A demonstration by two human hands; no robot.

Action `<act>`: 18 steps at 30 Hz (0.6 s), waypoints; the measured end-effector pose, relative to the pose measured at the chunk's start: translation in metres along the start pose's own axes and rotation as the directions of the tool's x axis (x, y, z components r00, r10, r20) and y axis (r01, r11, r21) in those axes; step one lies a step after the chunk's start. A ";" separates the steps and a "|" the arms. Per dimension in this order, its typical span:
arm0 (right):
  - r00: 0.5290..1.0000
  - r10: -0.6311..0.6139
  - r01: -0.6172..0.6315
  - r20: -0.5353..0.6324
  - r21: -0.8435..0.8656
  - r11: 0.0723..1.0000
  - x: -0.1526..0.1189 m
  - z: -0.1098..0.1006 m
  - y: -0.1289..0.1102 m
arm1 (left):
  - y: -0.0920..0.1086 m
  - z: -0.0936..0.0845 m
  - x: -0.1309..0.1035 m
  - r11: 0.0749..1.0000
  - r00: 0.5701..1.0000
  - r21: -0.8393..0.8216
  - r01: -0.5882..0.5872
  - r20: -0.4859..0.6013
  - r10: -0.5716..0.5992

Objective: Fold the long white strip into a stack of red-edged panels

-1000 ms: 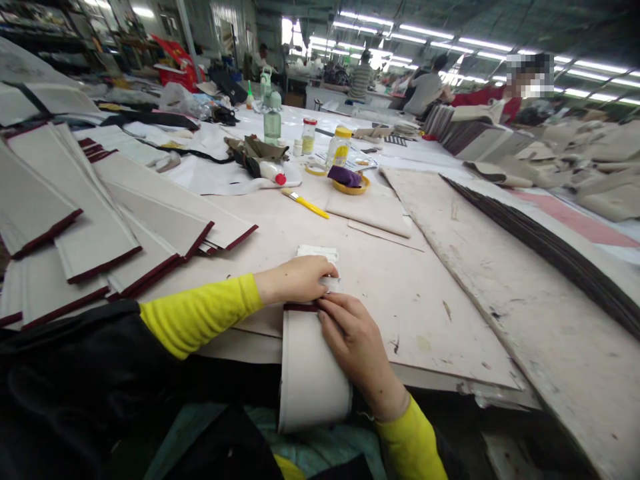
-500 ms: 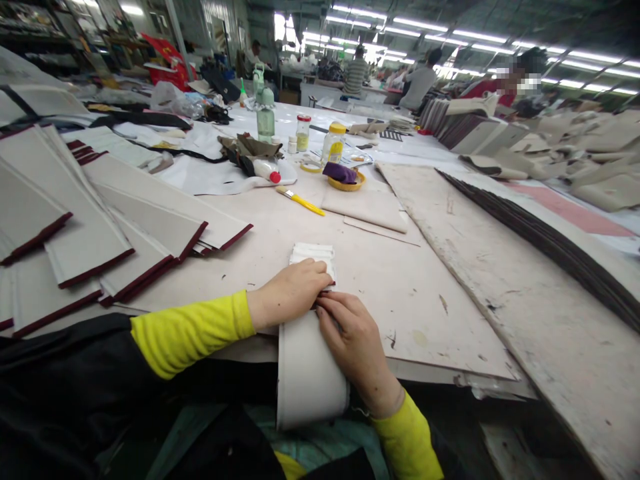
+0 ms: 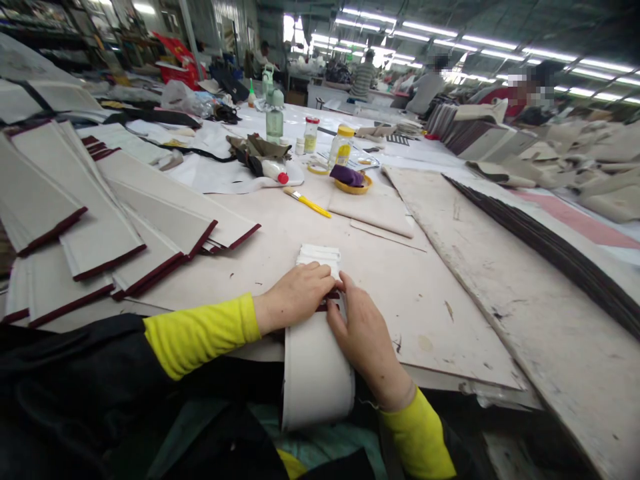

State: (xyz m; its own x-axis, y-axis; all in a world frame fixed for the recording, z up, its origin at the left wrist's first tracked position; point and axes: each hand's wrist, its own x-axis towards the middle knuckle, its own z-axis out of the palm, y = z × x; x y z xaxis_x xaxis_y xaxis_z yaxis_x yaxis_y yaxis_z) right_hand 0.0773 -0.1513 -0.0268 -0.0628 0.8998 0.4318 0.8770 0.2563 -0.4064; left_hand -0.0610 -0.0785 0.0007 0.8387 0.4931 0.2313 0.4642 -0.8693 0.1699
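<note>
A long beige panel (image 3: pixel 319 380) with maroon-bound edges hangs over the table's front edge and curves down to my lap. My left hand (image 3: pixel 297 298) lies across its upper part, fingers curled and closed on the stacked ends. Beside it, on the right, my right hand (image 3: pixel 369 337) has thumb and forefinger apart, the tips touching the maroon edge (image 3: pixel 329 307). Beyond my fingers lie white layered ends (image 3: pixel 320 254) on the tabletop. The fingertips partly hide the edge between my hands.
Fanned maroon-edged panels (image 3: pixel 150 220) lie at left. Farther back are a yellow-handled brush (image 3: pixel 310 203), a purple cloth (image 3: pixel 347 176) in a yellow dish, a yellow-lidded jar (image 3: pixel 342 148) and a green bottle (image 3: pixel 275 123). A long board (image 3: pixel 500 267) runs along the right. Several people work behind.
My right thumb and forefinger have parted, with the forefinger moving up along the panel edge. More of the maroon edge shows. The view has shifted slightly left.
</note>
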 end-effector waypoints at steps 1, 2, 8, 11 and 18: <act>1.000 -0.009 0.009 0.017 -0.027 1.000 0.000 -0.001 0.000 | -0.003 0.000 -0.001 1.000 1.000 -0.027 0.006 -0.004 -0.006; 0.999 -0.019 0.021 0.035 -0.047 0.999 0.000 -0.002 0.000 | -0.006 -0.001 -0.002 0.998 1.000 -0.064 0.015 -0.002 -0.015; 0.987 -0.073 0.086 0.146 -0.082 0.993 0.005 -0.006 0.000 | -0.030 -0.013 -0.025 0.956 0.996 -0.281 0.084 0.005 -0.086; 0.981 -0.094 0.107 0.168 -0.067 0.992 0.011 -0.005 -0.002 | -0.034 -0.014 -0.033 0.938 0.996 -0.336 0.088 -0.001 -0.094; 0.958 -0.173 0.161 0.227 0.071 0.984 0.027 -0.004 -0.009 | -0.032 -0.011 -0.033 0.943 0.995 -0.320 0.090 -0.016 -0.100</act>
State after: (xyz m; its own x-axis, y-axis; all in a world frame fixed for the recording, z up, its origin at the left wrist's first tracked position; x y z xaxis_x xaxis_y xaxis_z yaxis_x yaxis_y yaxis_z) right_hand 0.0694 -0.1309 -0.0086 -0.3202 0.8979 0.3020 0.8194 0.4225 -0.3874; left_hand -0.1063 -0.0666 -0.0019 0.7833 0.5782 0.2283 0.4219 -0.7643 0.4877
